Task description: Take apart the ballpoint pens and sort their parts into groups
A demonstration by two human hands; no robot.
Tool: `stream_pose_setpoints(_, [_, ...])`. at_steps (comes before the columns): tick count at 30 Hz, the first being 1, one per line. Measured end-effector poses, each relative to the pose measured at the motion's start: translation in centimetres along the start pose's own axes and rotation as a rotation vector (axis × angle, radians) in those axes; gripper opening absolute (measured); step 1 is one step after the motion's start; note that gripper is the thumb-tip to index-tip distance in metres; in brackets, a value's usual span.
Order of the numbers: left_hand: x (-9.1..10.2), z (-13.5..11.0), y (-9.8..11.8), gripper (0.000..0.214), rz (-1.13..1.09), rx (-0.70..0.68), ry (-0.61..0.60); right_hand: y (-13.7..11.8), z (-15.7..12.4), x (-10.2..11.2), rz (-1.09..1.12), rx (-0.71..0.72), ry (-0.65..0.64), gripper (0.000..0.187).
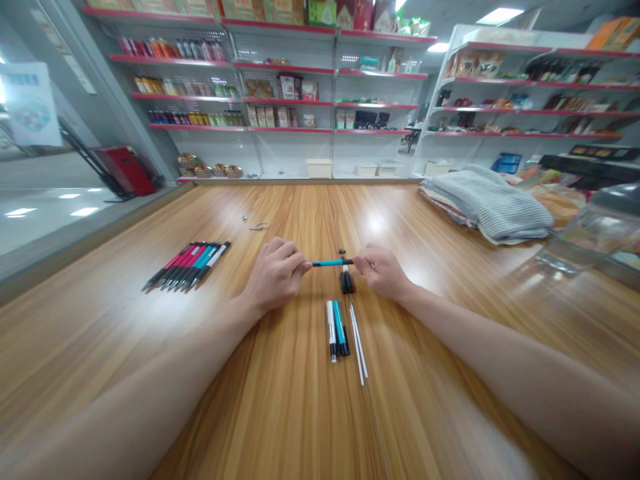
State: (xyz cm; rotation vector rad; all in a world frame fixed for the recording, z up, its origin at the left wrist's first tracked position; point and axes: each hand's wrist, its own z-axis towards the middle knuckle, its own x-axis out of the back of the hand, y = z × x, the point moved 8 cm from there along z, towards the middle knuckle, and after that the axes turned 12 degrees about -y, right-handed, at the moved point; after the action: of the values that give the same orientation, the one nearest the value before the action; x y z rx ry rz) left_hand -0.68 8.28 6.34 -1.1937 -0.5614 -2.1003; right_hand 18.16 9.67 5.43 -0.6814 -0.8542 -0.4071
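Observation:
Both my hands hold one teal pen (330,263) level above the wooden table (280,400). My left hand (275,273) pinches its left end, fingers closed. My right hand (383,270) grips the black right end, fingers curled. Just below the pen lie small black pen parts (347,281). Nearer me lie a white pen barrel (331,328), a teal barrel (341,327) and two thin white refills (358,341). A row of several assembled red, teal and black pens (187,265) lies to the left of my left hand.
A folded pile of grey striped cloth (493,202) sits at the right. A clear plastic container (595,230) stands at the far right edge. Small metal bits (256,224) lie beyond my hands. Shop shelves (300,100) line the back wall.

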Motion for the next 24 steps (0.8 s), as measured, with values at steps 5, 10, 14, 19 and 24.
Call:
stream_pose_setpoints(5, [-0.5, -0.1, -0.4, 0.032, -0.112, 0.018, -0.039, -0.8, 0.1, -0.2, -0.069, 0.071, -0.019, 0.035])
stream_pose_setpoints(10, [-1.1, -0.1, -1.4, 0.039, -0.222, 0.065, -0.047, -1.3, 0.1, -0.1, -0.09, 0.109, -0.022, 0.027])
stream_pose_setpoints(14, [-0.8, 0.0, -1.4, 0.037, -0.2, 0.077, -0.014, -1.0, 0.1, -0.1, -0.045, 0.08, -0.024, 0.029])
stream_pose_setpoints(19, [-0.7, -0.1, -1.4, 0.035, -0.19, 0.079, 0.007, -1.1, 0.0, 0.6, -0.002, 0.08, 0.052, 0.008])
stream_pose_setpoints(24, [-0.9, -0.2, -1.8, 0.036, -0.172, 0.078, 0.019, -0.8, 0.0, 0.5, 0.002, 0.057, 0.056, 0.017])
